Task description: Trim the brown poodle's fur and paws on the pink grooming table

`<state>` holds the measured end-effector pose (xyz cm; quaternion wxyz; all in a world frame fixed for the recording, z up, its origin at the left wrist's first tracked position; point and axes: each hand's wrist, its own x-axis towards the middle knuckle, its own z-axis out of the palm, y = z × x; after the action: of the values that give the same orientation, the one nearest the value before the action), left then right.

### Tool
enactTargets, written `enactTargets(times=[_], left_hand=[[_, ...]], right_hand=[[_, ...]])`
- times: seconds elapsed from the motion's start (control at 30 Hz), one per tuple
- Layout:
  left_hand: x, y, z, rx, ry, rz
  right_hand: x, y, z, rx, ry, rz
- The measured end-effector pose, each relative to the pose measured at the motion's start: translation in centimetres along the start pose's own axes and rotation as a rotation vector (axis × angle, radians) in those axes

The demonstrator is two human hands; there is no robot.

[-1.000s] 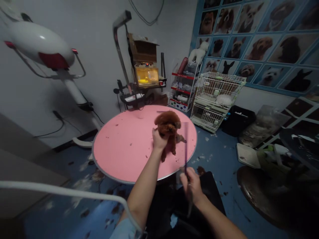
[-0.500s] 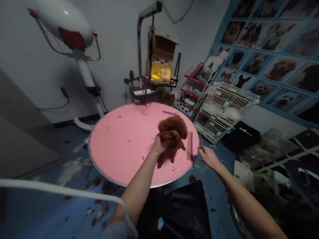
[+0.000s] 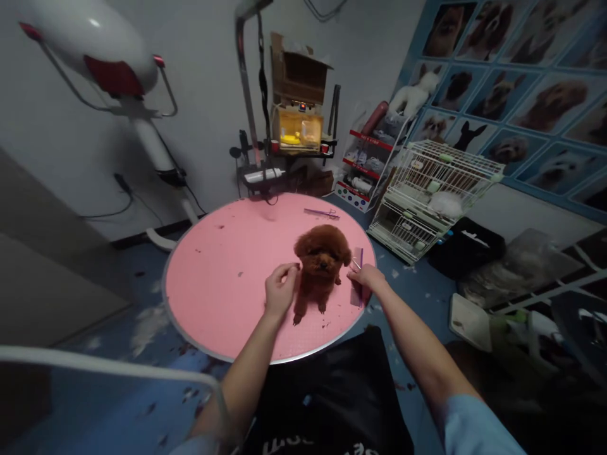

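A small curly brown dog (image 3: 322, 253) sits upright on the round pink table (image 3: 227, 278), facing me. My left hand (image 3: 281, 287) is closed beside the dog's head on the left, thumb and fingers pinched near its ear; what they pinch is too small to name. On the dog's other side, my right hand (image 3: 367, 278) holds scissors (image 3: 355, 262), their thin blades pointing at the ear. Under and beside this hand lies a purple comb (image 3: 356, 294). Purple scissors (image 3: 322, 213) rest behind the dog.
A grooming arm (image 3: 246, 82) with a hanging strap rises behind the table. White wire cages (image 3: 412, 208) stand at the right, a white dryer (image 3: 104, 50) at the left. A pale hose (image 3: 118, 366) crosses the lower left. Hair clumps dot the floor.
My left hand has let go of the dog's chin and moved left to the ear side. My right hand has brought the scissors inward to the dog's head. The view has shifted slightly.
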<state>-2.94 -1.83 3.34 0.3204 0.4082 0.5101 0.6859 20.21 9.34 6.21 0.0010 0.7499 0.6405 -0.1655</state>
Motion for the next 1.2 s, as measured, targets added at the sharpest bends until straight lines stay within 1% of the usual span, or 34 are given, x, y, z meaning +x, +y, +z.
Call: enactTargets(times=[0.03,0.07,0.13,0.17,0.2,0.23,0.27,0.3,0.33,0.4,0.47,0.53,0.6,0.67,0.73,0.8,0.87,0.93,1.0,1.07,1.13,1.2], left_hand=[[-0.5,-0.1,-0.3,0.008,-0.019,-0.046],[-0.9,0.0,-0.5,-0.01,-0.094,-0.129],[-1.3,0.8,-0.7,-0.105,-0.307,-0.379],[-1.2,1.5,-0.8,-0.167,-0.381,-0.536],[-0.9,2.3,-0.7,-0.229,-0.416,-0.688],[-0.4,3.2,-0.7,-0.284,-0.412,-0.817],[0.2,4.1,-0.7,-0.331,-0.388,-0.914],[0.8,5.0,-0.6,-0.362,-0.365,-0.978],[1.5,5.8,-0.7,-0.377,-0.355,-1.011],[2.8,7.2,-0.8,-0.359,-0.401,-1.001],[3.7,8.1,-0.9,-0.31,-0.489,-0.929],[4.2,8.8,-0.8,-0.251,-0.552,-0.837],[4.5,9.2,-0.3,-0.183,-0.574,-0.791],[4.6,9.6,0.6,-0.13,-0.582,-0.807],[4.8,10.1,1.7,-0.104,-0.607,-0.836],[5.0,10.5,2.6,-0.085,-0.665,-0.843],[5.1,10.9,3.3,-0.056,-0.715,-0.813],[5.1,11.3,3.8,-0.011,-0.726,-0.775],[4.9,11.5,4.1,0.027,-0.734,-0.758],[4.8,11.5,4.2,0.03,-0.761,-0.758],[4.8,11.3,4.0,-0.01,-0.807,-0.761],[5.0,11.0,3.8,-0.063,-0.867,-0.782]], right_hand=[[0.6,-0.2,0.3,0.028,-0.006,0.026],[1.0,-0.2,0.5,0.063,-0.012,0.043],[1.0,0.3,0.7,0.153,-0.01,0.054],[0.7,0.6,0.8,0.209,0.008,0.048],[0.1,1.1,0.8,0.272,0.04,0.035],[-0.7,1.5,1.0,0.341,0.082,0.017],[-1.6,1.9,1.2,0.415,0.131,-0.002],[-2.8,2.2,1.6,0.492,0.181,-0.023],[-4.0,2.4,2.2,0.57,0.224,-0.043],[-6.5,2.3,3.7,0.716,0.285,-0.08],[-8.7,1.7,5.4,0.841,0.312,-0.12],[-10.3,0.8,6.8,1.035,0.296,-0.164],[-11.3,-0.1,7.5,1.276,0.239,-0.189],[-11.9,-0.8,7.7,1.467,0.152,-0.196],[-12.2,-1.5,7.6,1.554,0.06,-0.204],[-12.4,-2.2,7.4,1.626,0.008,-0.196],[-12.5,-2.9,7.2,1.712,0.016,-0.165],[-12.7,-3.6,6.9,1.796,0.059,-0.157],[-13.1,-4.0,6.6,1.848,0.103,-0.195],[-13.5,-4.0,6.3,1.87,0.127,-0.268],[-13.7,-3.9,6.2,1.881,0.087,-0.338],[-13.5,-3.7,6.3,1.888,0.031,-0.328]])
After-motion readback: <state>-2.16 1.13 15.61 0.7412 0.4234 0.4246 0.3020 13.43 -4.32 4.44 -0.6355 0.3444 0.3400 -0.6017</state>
